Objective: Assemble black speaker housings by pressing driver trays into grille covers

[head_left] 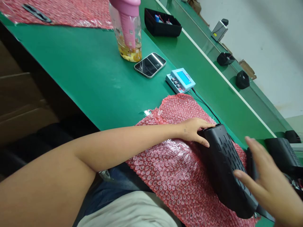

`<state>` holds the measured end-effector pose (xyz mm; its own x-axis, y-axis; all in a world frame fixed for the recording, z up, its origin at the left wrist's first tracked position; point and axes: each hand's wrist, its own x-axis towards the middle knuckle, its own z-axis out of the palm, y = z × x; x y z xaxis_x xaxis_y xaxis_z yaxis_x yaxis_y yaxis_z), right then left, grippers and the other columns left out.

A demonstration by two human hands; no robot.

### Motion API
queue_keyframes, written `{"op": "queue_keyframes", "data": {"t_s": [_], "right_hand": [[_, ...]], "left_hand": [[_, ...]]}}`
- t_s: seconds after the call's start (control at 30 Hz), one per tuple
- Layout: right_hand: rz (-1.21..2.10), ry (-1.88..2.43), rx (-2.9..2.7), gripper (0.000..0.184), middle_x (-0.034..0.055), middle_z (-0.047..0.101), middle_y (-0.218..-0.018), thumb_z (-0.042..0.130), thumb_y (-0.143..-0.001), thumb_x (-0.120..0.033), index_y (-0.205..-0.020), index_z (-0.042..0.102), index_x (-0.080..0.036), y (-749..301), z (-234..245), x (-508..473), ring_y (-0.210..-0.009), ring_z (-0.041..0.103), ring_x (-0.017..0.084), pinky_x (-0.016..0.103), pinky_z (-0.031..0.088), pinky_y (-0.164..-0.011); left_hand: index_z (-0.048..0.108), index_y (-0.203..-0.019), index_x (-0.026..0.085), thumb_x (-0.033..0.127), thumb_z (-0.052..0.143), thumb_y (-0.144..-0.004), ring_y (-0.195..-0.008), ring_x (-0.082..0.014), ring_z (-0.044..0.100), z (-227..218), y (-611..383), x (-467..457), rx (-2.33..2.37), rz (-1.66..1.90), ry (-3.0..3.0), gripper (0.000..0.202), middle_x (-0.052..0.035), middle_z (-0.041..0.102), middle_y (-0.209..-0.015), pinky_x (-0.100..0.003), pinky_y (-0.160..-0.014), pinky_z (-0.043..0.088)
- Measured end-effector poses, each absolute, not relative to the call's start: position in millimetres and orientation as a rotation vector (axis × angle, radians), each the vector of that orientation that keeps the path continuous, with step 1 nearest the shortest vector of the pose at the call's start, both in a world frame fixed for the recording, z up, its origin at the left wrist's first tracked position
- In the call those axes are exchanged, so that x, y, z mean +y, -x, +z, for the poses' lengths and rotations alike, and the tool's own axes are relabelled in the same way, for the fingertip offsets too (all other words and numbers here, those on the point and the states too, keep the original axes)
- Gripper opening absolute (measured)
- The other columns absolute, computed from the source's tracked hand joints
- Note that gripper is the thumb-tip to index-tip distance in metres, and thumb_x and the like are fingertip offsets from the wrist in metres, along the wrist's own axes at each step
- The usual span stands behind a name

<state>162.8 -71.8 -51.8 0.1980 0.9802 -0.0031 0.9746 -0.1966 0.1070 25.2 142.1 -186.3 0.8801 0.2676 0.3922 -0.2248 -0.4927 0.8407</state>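
Note:
A black plastic case (222, 160) with rows of slots in its upper face lies tilted on red bubble wrap (175, 170). My left hand (196, 130) grips its far end, index finger along the top edge and thumb on the near side; the other fingers are hidden. Over the near right end of the case hovers my right hand (267, 179), thumb and fingers apart, slightly blurred; I see nothing in it. A light-blue tester with a lit screen (184, 77) stands beyond the wrap, and its black cable (205, 104) runs toward the case.
A phone (150, 65) and a pink-lidded bottle (129, 31) stand farther off on the green table (78, 66). Behind them is an open black housing (163, 26) with parts inside. Another black case (281, 151) sits at the right. More bubble wrap (78, 12) lies at the far left.

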Motion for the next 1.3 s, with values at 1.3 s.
{"op": "queue_keyframes", "data": {"t_s": [1.3], "right_hand": [[-0.009,-2.389,1.953,0.072,0.0069,0.05,-0.132,0.054,-0.075,-0.065,-0.135,0.039,-0.028,-165.8,-84.0,-55.8,-0.113,0.053,0.028,0.047,0.047,-0.091]], "left_hand": [[0.044,-0.132,0.014,0.042,0.075,-0.064,-0.117,-0.0242,0.051,-181.9,-23.2,143.1,-0.002,0.556,-2.002,0.079,-0.0113,0.056,-0.128,-0.036,-0.099,0.037]]}}
